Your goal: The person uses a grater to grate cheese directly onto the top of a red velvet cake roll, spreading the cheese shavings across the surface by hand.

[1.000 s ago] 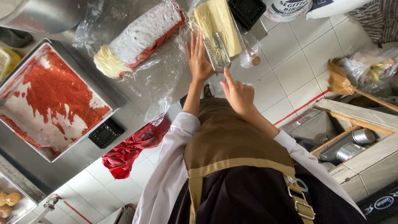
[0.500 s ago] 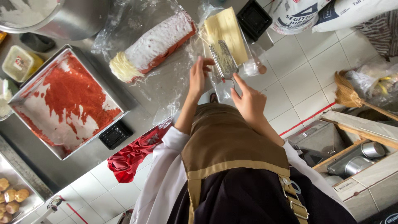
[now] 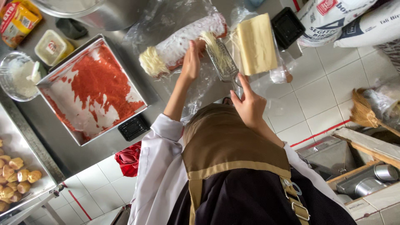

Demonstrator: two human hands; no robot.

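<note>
1. Standing by the steel table (image 3: 125, 146), I note the person's right hand (image 3: 250, 106) closed round the handle of a flat metal grater (image 3: 223, 62), fingers wrapped, thumb along the top.
2. Grater position: tilted, its far end over the roll (image 3: 179, 46), just beside the cheese block (image 3: 256, 43). Pale shreds cling to its face.
3. Left hand (image 3: 191, 62): fingers straight and together, held against the side of the roll near the grater. It grips nothing.
4. Roll: a long white log with a red underside, lying on clear plastic film (image 3: 166, 18). A heap of shredded cheese (image 3: 152, 64) sits on its near end.
5. Handling judgement, grater: light, stiff and sharp on its face. Hold it by the handle only, away from the teeth; grease from the cheese could make the handle slick.
6. Handling judgement, roll: soft and easily dented, with a coating that would smear. Support it from the side with a flat palm and do not pinch it.
7. Handling judgement, cheese block: firm but greasy and moderately heavy. Take it across the short sides.
8. Surroundings: a red-smeared tray (image 3: 93, 89) lies left of the roll and well apart from both hands.
</note>
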